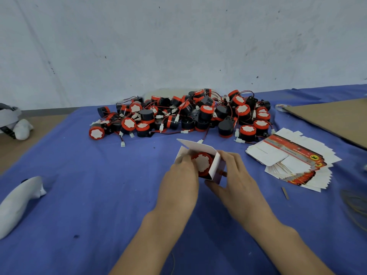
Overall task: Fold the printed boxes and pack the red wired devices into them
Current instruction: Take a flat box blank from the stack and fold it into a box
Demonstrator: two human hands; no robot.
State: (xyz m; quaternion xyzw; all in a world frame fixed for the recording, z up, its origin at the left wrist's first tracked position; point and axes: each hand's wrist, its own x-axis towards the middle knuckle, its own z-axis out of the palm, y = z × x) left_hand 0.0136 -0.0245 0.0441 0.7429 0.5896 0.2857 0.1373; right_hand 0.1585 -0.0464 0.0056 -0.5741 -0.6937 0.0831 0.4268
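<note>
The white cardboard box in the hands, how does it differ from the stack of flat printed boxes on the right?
The white cardboard box is folded up; the stack of flat printed boxes is unfolded. The box holds a red round device; the stack holds nothing. The left hand and right hand grip the box; the stack lies fanned on the blue cloth. Both show white card.

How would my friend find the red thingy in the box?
On the blue cloth, nearer than the big pile of red devices, the left hand and right hand hold a white box. The device inside it is the only one outside the pile.
</note>
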